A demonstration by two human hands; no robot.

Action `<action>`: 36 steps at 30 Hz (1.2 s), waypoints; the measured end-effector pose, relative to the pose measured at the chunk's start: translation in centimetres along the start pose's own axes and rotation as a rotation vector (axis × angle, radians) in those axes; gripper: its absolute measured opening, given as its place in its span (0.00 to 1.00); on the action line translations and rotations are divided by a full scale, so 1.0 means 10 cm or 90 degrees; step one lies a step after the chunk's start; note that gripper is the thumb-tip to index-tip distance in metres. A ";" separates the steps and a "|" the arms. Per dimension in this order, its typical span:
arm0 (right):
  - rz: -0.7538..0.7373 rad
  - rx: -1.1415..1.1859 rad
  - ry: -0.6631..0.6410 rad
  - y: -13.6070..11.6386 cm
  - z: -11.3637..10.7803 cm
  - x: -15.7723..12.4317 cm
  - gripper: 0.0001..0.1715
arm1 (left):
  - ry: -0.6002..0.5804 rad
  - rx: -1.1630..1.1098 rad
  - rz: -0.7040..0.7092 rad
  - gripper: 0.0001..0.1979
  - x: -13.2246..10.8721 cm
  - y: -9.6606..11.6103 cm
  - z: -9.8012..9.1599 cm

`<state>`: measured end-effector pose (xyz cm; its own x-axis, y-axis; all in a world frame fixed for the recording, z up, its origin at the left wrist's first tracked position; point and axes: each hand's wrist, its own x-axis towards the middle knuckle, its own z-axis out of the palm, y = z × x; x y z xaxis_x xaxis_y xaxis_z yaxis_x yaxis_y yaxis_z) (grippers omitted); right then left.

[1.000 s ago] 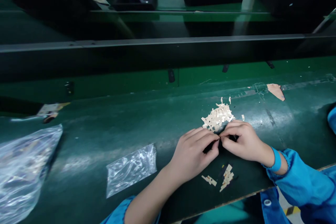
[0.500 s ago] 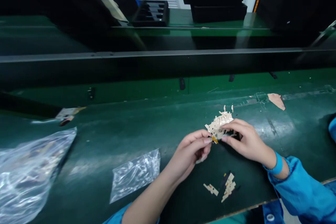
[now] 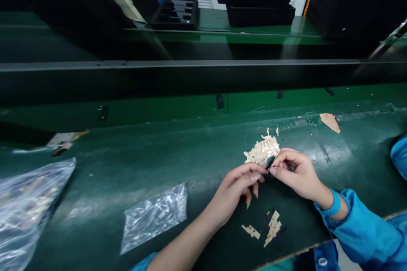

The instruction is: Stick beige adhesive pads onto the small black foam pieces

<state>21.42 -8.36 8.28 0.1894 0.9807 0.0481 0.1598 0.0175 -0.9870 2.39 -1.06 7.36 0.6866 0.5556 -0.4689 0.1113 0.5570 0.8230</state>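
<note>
My left hand (image 3: 235, 192) and my right hand (image 3: 294, 173) meet fingertip to fingertip just in front of a heap of small beige parts (image 3: 262, 150) on the green bench (image 3: 159, 161). Both pinch one tiny dark part (image 3: 268, 170) between thumb and forefinger. A few finished beige and dark pieces (image 3: 265, 228) lie near the bench's front edge, below my hands.
A small clear plastic bag (image 3: 152, 216) lies left of my hands, a larger one (image 3: 25, 207) at the far left. A torn tan scrap (image 3: 330, 122) sits at the back right. Black trays (image 3: 174, 8) stand on the far shelf behind a dark rail (image 3: 190, 65).
My hands have dropped slightly from above the heap to its near side. My left hand's fingers have spread out, and the orange-tipped piece seen between my fingertips no longer shows.
</note>
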 end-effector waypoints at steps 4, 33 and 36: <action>0.067 -0.006 -0.025 0.03 0.04 -0.03 0.04 | 0.079 0.234 0.158 0.09 -0.04 0.01 0.02; 0.146 0.054 0.001 0.05 0.10 -0.04 0.06 | 0.108 0.291 0.238 0.08 -0.06 0.03 0.06; 0.132 0.051 0.004 0.02 0.09 -0.04 0.07 | 0.109 0.260 0.189 0.08 -0.06 0.03 0.04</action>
<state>20.55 -8.55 7.92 0.2161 0.9637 -0.1568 0.0398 -0.1691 -0.9848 2.34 -1.47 8.05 0.6073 0.7652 -0.2137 0.2236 0.0935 0.9702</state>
